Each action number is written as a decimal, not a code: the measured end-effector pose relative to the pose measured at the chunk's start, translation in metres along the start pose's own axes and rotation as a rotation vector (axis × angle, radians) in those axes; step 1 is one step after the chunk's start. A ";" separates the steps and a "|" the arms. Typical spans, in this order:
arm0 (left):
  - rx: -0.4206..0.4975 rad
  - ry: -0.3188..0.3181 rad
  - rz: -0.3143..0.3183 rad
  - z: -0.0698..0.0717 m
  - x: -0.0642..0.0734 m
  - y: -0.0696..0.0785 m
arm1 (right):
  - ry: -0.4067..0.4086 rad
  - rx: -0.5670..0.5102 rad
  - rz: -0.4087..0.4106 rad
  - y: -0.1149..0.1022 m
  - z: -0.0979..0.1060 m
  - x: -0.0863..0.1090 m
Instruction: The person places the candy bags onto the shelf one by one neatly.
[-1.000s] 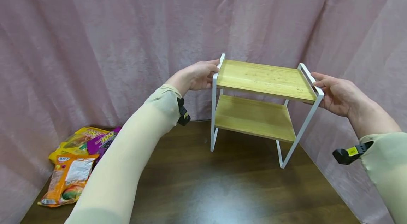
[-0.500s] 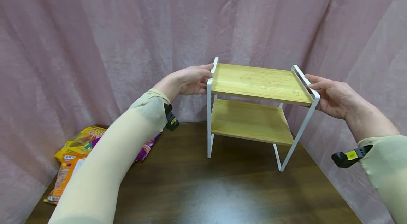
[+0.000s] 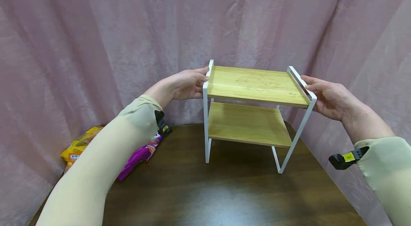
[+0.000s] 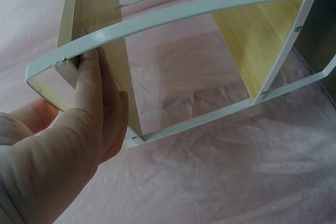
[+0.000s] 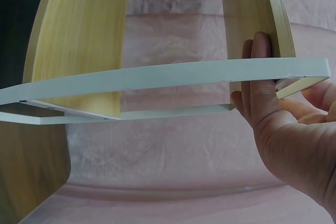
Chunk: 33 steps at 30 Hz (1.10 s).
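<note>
A two-tier shelf rack (image 3: 257, 83) with pale wooden boards and a white metal frame stands upright towards the back of the dark wooden table (image 3: 224, 197). My left hand (image 3: 187, 84) grips the top of its left side frame; in the left wrist view its fingers (image 4: 88, 93) reach under the upper board. On the opposite side, my right hand (image 3: 332, 99) holds the top of the right side frame. The right wrist view has the right fingers (image 5: 261, 82) curled beneath the upper board. Whether every foot touches the table I cannot tell.
At the left lie snack bags: a yellow one (image 3: 77, 147), a purple one (image 3: 135, 162) and a strip of an orange one (image 3: 72, 158), partly hidden by my left sleeve (image 3: 96, 169). Pink curtains (image 3: 144, 33) border the table at the back and sides.
Both hands have shifted the rack leftwards and slightly nearer. My left forearm now covers more of the yellow and orange bags, and part of the purple bag shows to its right.
</note>
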<state>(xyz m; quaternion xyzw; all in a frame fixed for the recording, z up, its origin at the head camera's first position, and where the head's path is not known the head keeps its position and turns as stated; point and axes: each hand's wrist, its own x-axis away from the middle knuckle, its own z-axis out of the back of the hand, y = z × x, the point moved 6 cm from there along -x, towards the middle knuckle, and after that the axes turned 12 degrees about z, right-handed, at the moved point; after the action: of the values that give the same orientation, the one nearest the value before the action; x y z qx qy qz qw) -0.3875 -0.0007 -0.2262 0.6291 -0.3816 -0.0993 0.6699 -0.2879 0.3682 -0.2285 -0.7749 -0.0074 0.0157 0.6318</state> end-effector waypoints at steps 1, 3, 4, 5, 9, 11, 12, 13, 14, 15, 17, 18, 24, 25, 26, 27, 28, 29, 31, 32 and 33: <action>0.004 0.000 -0.001 0.001 0.001 0.000 | -0.001 0.001 0.003 0.000 -0.001 -0.001; 0.012 0.004 -0.003 0.005 0.005 -0.002 | -0.017 0.003 0.010 0.001 -0.006 -0.004; 0.014 0.007 -0.004 0.006 0.007 -0.002 | -0.025 0.002 0.014 0.001 -0.008 -0.006; 0.014 0.010 -0.006 0.008 0.010 -0.003 | -0.033 0.002 0.016 0.001 -0.011 -0.007; 0.009 0.023 -0.012 0.015 0.019 -0.006 | -0.060 0.009 0.021 0.004 -0.020 -0.013; 0.007 0.030 -0.016 0.019 0.023 -0.008 | -0.072 0.013 0.023 0.005 -0.025 -0.016; 0.006 0.035 -0.016 0.021 0.024 -0.008 | -0.077 0.015 0.024 0.005 -0.027 -0.017; 0.005 0.038 -0.017 0.022 0.026 -0.009 | -0.081 0.018 0.024 0.006 -0.029 -0.018; 0.007 0.042 -0.016 0.024 0.028 -0.010 | -0.085 0.017 0.025 0.006 -0.031 -0.020; 0.008 0.047 -0.016 0.026 0.029 -0.010 | -0.088 0.019 0.025 0.006 -0.033 -0.021; 0.010 0.056 -0.015 0.029 0.032 -0.012 | -0.092 0.023 0.026 0.007 -0.036 -0.023; 0.009 0.061 -0.016 0.030 0.034 -0.012 | -0.092 0.020 0.026 0.007 -0.038 -0.024; 0.004 0.061 -0.026 0.034 0.041 -0.014 | -0.102 -0.013 0.024 0.010 -0.045 -0.028; 0.003 0.057 -0.028 0.035 0.042 -0.015 | -0.102 -0.007 0.023 0.010 -0.046 -0.028; 0.000 0.055 -0.028 0.035 0.043 -0.015 | -0.102 -0.001 0.023 0.011 -0.047 -0.029; 0.003 0.056 -0.029 0.036 0.044 -0.016 | -0.103 0.002 0.021 0.011 -0.048 -0.029; 0.006 0.057 -0.029 0.037 0.044 -0.016 | -0.101 0.020 0.023 0.012 -0.049 -0.029; 0.006 0.058 -0.030 0.037 0.046 -0.016 | -0.098 0.039 0.026 0.012 -0.050 -0.030; 0.008 0.069 -0.031 0.040 0.048 -0.017 | -0.104 0.047 0.025 0.012 -0.052 -0.031; 0.009 0.079 -0.029 0.041 0.049 -0.018 | -0.109 0.050 0.026 0.012 -0.054 -0.032; 0.012 0.089 -0.028 0.042 0.051 -0.018 | -0.116 0.052 0.026 0.012 -0.056 -0.033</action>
<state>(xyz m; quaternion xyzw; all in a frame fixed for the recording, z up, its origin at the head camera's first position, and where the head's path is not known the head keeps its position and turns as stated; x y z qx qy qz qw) -0.3731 -0.0674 -0.2269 0.6421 -0.3431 -0.0784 0.6811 -0.3189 0.3101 -0.2286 -0.7560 -0.0336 0.0691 0.6500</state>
